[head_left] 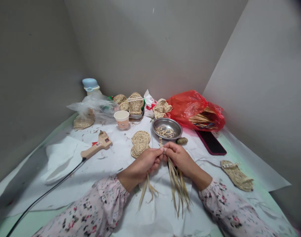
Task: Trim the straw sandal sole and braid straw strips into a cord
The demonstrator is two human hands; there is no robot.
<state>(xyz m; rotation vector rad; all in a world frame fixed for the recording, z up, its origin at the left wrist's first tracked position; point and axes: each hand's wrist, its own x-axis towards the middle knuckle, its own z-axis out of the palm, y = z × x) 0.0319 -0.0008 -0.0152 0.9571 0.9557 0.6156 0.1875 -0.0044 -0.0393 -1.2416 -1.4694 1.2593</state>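
Both hands meet at the middle of the table, fingertips pinched together on straw strands [176, 187]. My left hand [146, 163] is closed on them, and a few strands hang below its palm. My right hand [181, 158] is closed too, with a longer bunch trailing down beneath it. A short braided end [160, 141] sticks up just beyond the fingertips. Left of it lies a coiled woven straw piece [140, 144], partly behind my left hand. A metal bowl [167, 128] with straw scraps stands just beyond the hands.
A glue gun [97, 145] with a black cord lies at left, near a paper cup [122, 119]. At right are a phone [211, 142], a red bag [194, 110] of straw and a woven slipper-shaped piece [236, 175]. More woven pieces [135, 103] stand at the back.
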